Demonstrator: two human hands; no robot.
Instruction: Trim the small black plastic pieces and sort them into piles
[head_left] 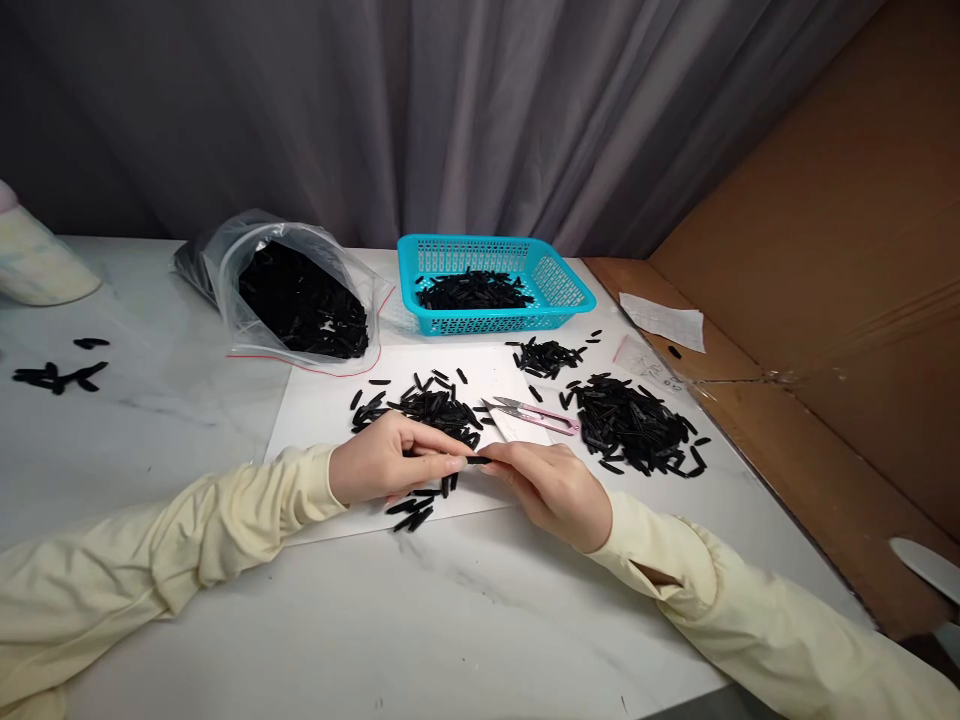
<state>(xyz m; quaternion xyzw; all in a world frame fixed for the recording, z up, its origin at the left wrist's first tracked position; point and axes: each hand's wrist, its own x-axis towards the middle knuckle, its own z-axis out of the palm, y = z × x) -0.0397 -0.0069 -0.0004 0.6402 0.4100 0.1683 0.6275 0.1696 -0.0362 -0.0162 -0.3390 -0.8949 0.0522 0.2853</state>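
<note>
Between my two hands is one small black strip (pixel 478 460), long and narrow with blunt ends. My left hand (pixel 394 455) pinches its left end between thumb and fingers. At its other end, the fingertips of my right hand (pixel 555 485) are closed on it. Just beyond and under my left hand lies a loose pile of similar black strips (pixel 433 405) on a white sheet (pixel 315 415). A pair of pink-handled thread snips (pixel 536 414) rests behind my right hand, blades pointing left.
A clear zip bag (pixel 225 270) full of black strips lies open at the back left. Beside it stands a blue basket (pixel 495 322) holding more. Other piles (pixel 637 425) lie on the right, and several stray strips (pixel 60 377) far left. A cardboard wall (pixel 840 200) borders the right side.
</note>
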